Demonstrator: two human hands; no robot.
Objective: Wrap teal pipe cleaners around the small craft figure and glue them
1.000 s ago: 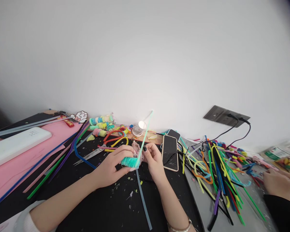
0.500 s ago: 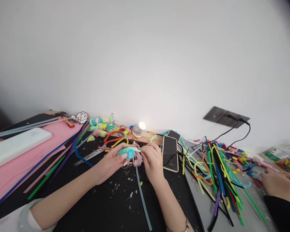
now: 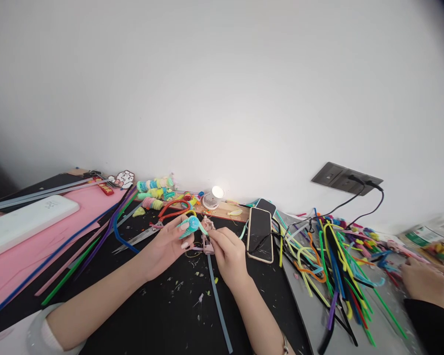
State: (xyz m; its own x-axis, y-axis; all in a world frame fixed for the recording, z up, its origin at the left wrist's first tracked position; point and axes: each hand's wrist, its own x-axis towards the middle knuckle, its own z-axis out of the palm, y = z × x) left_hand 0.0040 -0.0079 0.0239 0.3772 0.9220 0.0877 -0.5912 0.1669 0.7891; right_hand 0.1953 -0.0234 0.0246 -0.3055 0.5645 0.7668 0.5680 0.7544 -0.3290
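My left hand point(image 3: 170, 244) is closed round a turquoise and mint coil of pipe cleaner point(image 3: 190, 226), its blue end turned up toward me. A mint pipe cleaner strand point(image 3: 202, 229) runs from the coil to my right hand point(image 3: 227, 251), whose thumb and finger pinch it; its free end trails behind that hand. Between and just beyond my hands sits a small pink glue gun point(image 3: 207, 245), partly hidden by my fingers. A long translucent glue stick point(image 3: 218, 301) reaches from it toward me over the black mat point(image 3: 163, 315).
Red-handled scissors point(image 3: 140, 236) lie left of my hands, near several coiled pipe cleaner pieces point(image 3: 153, 203). A lit lamp point(image 3: 213, 197) stands by the wall. A phone point(image 3: 260, 234) lies at right, before loose pipe cleaners point(image 3: 340, 266). Another person's hand point(image 3: 425, 281) is far right.
My left hand has tilted the coil and moved it slightly up and left. My right hand has shifted down a little, and the strand between them has turned to slope down.
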